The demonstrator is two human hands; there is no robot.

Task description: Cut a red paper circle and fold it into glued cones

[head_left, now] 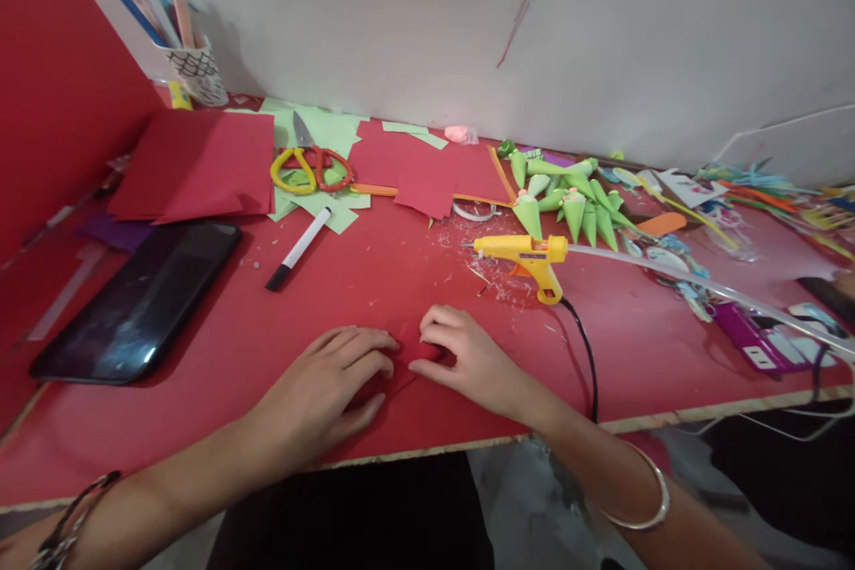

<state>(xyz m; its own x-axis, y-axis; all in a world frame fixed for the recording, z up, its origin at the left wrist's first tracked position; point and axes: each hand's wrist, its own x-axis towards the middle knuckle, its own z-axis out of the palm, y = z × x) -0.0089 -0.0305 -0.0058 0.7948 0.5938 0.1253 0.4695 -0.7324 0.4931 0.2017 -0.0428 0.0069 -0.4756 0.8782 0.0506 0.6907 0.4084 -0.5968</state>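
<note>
Close to the table's front edge, a small piece of red paper (431, 352) is curled within the fingers of my right hand (468, 361). Its outline blends into the red tabletop, so its full shape is hard to make out. My left hand (337, 374) rests palm down just to the left, with the fingers bent and the thumb apart. Its fingertips lie at or near the same red paper; whether they touch it I cannot tell. A yellow glue gun (521, 256) lies beyond my right hand, a clear glue stick coming from its back.
Left lie a black phone (137, 303), a marker (298, 249) and red paper sheets (193, 165). Scissors (311, 165) rest on green paper (344, 129). A pen cup (200, 71) stands by the wall. Green paper cones (574, 196) are piled behind the glue gun, whose black cord (588, 347) trails forward.
</note>
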